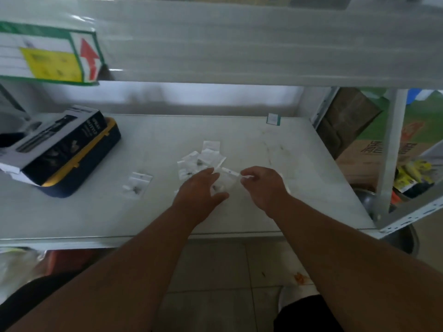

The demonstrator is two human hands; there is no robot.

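Mid-frame, my right grip (263, 188) pinched the baggie (226, 182) by its top edge, left grip (200, 190) curled round its bottom; more baggies (206, 155) lay just above on the shelf (299, 164).

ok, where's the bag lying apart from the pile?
Head view: the lone bag lies on the white shelf, left of the left hand and right of the blue-and-yellow case, apart from the held bag.
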